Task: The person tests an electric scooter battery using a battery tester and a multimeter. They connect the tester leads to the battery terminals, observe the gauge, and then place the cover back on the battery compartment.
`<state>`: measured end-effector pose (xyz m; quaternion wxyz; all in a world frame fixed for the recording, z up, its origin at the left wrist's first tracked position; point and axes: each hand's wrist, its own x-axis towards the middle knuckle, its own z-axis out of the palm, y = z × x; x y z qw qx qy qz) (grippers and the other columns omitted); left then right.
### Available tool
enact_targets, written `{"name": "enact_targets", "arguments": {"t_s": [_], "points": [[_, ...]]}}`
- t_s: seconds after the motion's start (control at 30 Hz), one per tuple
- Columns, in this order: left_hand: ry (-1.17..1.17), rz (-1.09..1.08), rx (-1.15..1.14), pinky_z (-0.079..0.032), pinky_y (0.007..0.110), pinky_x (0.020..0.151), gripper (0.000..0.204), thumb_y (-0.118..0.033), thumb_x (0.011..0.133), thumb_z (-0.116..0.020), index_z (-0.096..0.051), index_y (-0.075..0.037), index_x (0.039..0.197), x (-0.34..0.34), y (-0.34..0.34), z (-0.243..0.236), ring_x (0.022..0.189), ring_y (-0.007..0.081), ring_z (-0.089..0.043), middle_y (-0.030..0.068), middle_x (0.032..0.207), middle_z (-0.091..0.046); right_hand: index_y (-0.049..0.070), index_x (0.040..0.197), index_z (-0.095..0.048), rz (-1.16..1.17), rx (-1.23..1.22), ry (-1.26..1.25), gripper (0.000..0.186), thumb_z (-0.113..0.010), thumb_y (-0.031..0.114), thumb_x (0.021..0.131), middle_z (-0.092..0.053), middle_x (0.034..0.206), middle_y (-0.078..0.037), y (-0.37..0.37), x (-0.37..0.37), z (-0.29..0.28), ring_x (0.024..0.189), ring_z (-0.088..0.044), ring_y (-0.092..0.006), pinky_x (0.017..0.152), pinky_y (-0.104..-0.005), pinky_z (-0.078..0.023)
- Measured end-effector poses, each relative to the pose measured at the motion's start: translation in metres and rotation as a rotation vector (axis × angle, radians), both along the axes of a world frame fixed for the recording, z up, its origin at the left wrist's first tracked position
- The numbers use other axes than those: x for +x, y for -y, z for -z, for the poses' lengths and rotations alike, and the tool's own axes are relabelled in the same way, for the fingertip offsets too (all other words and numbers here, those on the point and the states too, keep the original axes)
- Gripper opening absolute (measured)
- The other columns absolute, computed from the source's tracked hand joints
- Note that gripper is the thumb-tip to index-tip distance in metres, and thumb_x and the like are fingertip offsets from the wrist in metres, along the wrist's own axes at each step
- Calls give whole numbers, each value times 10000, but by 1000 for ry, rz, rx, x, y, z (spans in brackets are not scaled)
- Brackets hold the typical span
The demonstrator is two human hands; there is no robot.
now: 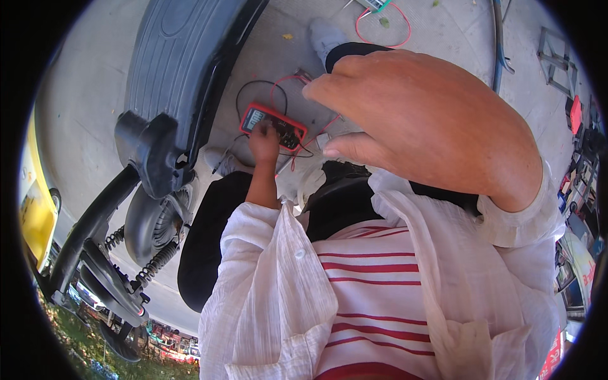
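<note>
My left hand [263,140] rests on the face of a red-cased digital multimeter [294,131] lying on the ground, its fingers curled at the middle of the meter near the dial. Close to the camera, my right hand [358,104] is raised with thumb and fingers apart. Nothing shows between them, though some fingers are hidden behind the hand. A black test lead [237,98] loops on the ground beyond the meter. The red test lead [273,92] runs from there toward my right hand, partly covered by it.
Left of me stands a scooter with a grey ribbed footboard [171,69], wheel [152,221] and coil spring [155,266]. At the top lies a green-edged device [375,5] with a red cable [410,28]. A metal frame [557,60] and piled goods [576,209] are at right.
</note>
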<state>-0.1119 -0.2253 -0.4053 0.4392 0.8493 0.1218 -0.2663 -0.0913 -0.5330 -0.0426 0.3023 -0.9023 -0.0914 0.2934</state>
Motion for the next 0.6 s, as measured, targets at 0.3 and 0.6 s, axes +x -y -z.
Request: {"name": "enact_targets", "arguments": {"t_s": [0.3, 0.6], "points": [[-560, 320, 360, -536, 462, 694, 376, -376, 757, -674, -690, -6, 694, -54, -18, 32, 739, 367, -689, 189, 704, -682, 51, 1138, -585, 2, -7, -14, 396, -701, 248, 814, -587, 941, -107, 5, -2, 4, 912, -580, -310, 764, -416, -470], [-633, -188, 216, -551, 436, 725, 288, -288, 737, -687, -681, -4, 787, -67, -13, 46, 755, 356, -697, 162, 789, -704, 44, 1169, -584, -63, -59, -97, 431, -706, 245, 807, -597, 978, -112, 0, 6, 0, 943, -587, -308, 805, -405, -477]]}}
